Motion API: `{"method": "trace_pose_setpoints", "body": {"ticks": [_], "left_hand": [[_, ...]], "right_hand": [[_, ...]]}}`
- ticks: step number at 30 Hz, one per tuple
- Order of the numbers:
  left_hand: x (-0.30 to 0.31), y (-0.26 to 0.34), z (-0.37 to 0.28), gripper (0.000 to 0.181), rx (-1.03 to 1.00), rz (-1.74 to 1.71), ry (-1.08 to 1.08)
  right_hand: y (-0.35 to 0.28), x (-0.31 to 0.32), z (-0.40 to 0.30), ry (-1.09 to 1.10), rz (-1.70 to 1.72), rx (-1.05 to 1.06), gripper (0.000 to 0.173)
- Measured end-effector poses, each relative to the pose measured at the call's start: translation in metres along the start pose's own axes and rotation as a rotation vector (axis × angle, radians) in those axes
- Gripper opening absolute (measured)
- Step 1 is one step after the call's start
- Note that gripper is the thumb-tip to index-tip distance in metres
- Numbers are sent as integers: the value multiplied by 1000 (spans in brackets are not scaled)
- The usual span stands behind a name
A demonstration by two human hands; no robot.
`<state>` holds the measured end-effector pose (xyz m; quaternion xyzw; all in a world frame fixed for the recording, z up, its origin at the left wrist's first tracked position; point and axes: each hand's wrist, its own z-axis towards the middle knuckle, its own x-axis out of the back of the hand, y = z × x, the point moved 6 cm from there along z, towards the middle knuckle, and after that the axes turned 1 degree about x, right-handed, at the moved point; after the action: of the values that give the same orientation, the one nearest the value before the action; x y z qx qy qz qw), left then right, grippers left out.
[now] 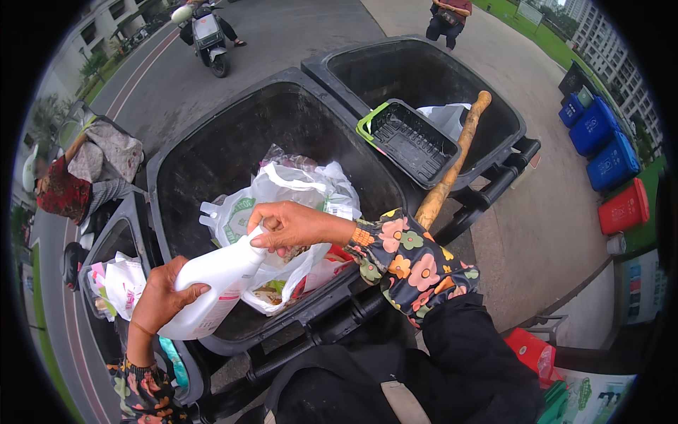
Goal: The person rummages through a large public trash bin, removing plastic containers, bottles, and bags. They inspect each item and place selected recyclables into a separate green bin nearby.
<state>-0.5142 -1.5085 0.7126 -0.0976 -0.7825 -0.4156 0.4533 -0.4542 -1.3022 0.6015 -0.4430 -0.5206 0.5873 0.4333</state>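
A white plastic bottle (212, 289) lies tilted between my hands, over the near edge of a black wheeled bin (365, 153). My left hand (164, 297) grips the bottle's lower body. At its narrow top, my right hand (288, 225) has its fingers closed on the neck or cap, which they partly hide. White plastic bags (296, 183) with mixed waste rest inside the bin below. Right of them, a black plastic tray (413, 140) with a green edge sits across the rim of a second bin, against a wooden stick (458, 159).
A smaller bin (119, 228) with bagged waste stands at the left. Beyond the bins are a person on a scooter (206, 34), a standing person (449, 18) and a rider (66, 185). Blue bins (596, 127) and a red bin (625, 206) line the right side.
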Motion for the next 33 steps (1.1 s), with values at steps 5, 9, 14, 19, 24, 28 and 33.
{"method": "trace_pose_setpoints", "body": {"ticks": [5, 9, 14, 19, 24, 28, 33], "left_hand": [[5, 7, 9, 31, -83, 116, 18], [9, 22, 9, 28, -142, 292, 73], [8, 31, 14, 26, -212, 381, 96], [9, 13, 20, 29, -150, 333, 79], [5, 11, 20, 31, -156, 410, 48], [8, 7, 22, 32, -134, 358, 49], [6, 9, 22, 30, -140, 346, 50]], "right_hand": [[9, 2, 3, 4, 70, 130, 36], [20, -1, 4, 85, 153, -128, 43], [21, 11, 4, 170, 94, -40, 32], [13, 13, -1, 218, 52, -128, 33], [32, 12, 5, 96, 42, -117, 42], [20, 12, 1, 271, 67, 67, 39], [34, 10, 4, 98, 130, -236, 42]]}}
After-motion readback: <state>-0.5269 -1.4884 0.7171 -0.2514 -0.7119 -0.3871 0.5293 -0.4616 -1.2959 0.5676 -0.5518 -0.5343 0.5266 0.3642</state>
